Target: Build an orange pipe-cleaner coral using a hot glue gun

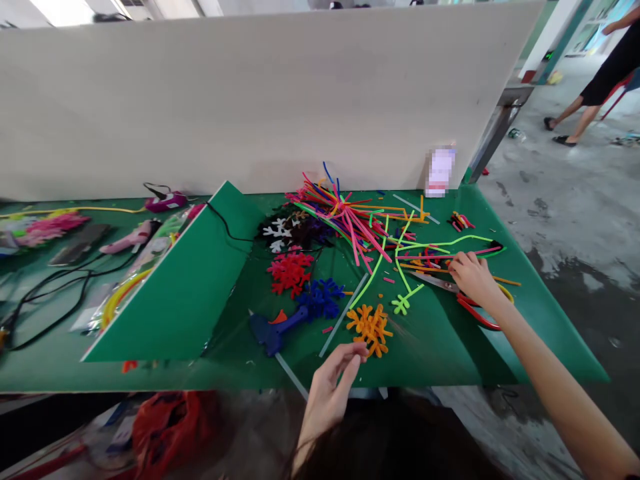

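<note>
My left hand (336, 379) is by the table's front edge, its fingers loosely curled and a gap left between thumb and fingers. Just beyond its fingertips lies a cluster of orange pipe-cleaner snowflake shapes (371, 328). My right hand (474, 280) reaches down to the cut pipe-cleaner pieces (431, 259), fingers bent together; what they grip is hidden. Under and beside that hand lie red-handled scissors (480, 313). A small light-green branched piece (401, 305) lies between the hands, near long green pipe cleaners (373, 283).
A large pipe-cleaner bundle (343, 210) lies at the back. Red (291, 272) and blue (320, 299) shapes lie left of centre, with a blue glue gun (273, 330) nearby. A green board (185, 287) slants at left. A phone (440, 172) leans on the white partition (260, 100). Another person stands far right.
</note>
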The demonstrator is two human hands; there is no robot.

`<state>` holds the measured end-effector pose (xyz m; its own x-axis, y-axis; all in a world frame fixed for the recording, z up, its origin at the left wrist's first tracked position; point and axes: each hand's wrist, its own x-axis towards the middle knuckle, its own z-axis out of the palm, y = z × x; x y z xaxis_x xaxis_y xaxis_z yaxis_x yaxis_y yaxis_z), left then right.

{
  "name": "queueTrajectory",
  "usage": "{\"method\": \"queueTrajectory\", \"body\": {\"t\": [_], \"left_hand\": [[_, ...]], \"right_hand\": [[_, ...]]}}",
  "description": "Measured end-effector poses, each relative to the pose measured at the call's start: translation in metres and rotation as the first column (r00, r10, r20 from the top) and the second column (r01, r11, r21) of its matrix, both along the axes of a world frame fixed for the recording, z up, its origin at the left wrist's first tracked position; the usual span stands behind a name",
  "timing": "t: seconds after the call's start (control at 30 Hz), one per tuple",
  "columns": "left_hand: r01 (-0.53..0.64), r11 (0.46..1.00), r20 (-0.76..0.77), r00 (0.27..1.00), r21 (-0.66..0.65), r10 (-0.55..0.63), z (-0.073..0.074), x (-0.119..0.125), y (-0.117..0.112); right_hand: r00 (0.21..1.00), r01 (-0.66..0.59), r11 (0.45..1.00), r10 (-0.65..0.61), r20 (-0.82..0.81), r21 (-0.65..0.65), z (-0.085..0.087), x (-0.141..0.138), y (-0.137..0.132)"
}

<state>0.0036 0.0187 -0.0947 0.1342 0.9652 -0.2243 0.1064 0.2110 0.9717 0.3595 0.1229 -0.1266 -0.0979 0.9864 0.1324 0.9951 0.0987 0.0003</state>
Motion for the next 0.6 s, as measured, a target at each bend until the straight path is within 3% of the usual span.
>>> {"method": "queueTrajectory", "body": {"t": [0.07, 0.13, 0.2, 0.27, 0.3, 0.37, 0.43, 0.5, 0.53, 0.6], "left_hand": [[0.016, 0.995, -0.049, 0.999, 0.103, -0.010, -0.003, 0.001, 0.001], [-0.002, 0.957, -0.155, 0.987, 0.291, 0.049, 0.003, 0.003, 0.003], [-0.016, 0.848, -0.288, 0.937, 0.530, 0.198, 0.019, 0.008, 0.008], [0.018, 0.678, -0.377, 0.842, 0.735, 0.386, 0.039, 0.017, 0.013], [0.088, 0.595, -0.407, 0.807, 0.799, 0.428, 0.048, 0.023, 0.016], [0.286, 0.525, -0.519, 0.767, 0.802, 0.376, 0.062, 0.035, 0.022], [0.447, 0.571, -0.665, 0.703, 0.689, 0.252, 0.064, 0.045, 0.028], [0.472, 0.666, -0.726, 0.671, 0.577, 0.154, 0.057, 0.050, 0.032], [0.446, 0.727, -0.728, 0.677, 0.522, 0.108, 0.052, 0.051, 0.033], [0.356, 0.834, -0.639, 0.769, 0.421, -0.006, 0.041, 0.050, 0.035]], "right_hand": [[0.997, -0.059, 0.998, 0.059, 0.059, 0.007, 0.014, 0.004, 0.001], [0.988, -0.121, 0.993, 0.119, 0.099, 0.010, 0.036, 0.006, -0.004], [0.972, -0.205, 0.979, 0.202, 0.117, 0.018, 0.062, 0.000, -0.015], [0.940, -0.335, 0.940, 0.329, 0.091, 0.069, 0.085, -0.019, -0.031], [0.919, -0.394, 0.915, 0.394, 0.022, 0.081, 0.094, -0.032, -0.039], [0.829, -0.506, 0.859, 0.509, -0.229, 0.078, 0.106, -0.061, -0.052], [0.709, -0.528, 0.845, 0.497, -0.500, 0.091, 0.111, -0.089, -0.061], [0.560, -0.474, 0.875, 0.390, -0.731, 0.103, 0.110, -0.109, -0.064], [0.468, -0.431, 0.898, 0.304, -0.830, 0.086, 0.109, -0.117, -0.064], [0.207, -0.347, 0.938, 0.065, -0.976, -0.011, 0.104, -0.130, -0.060]]}}
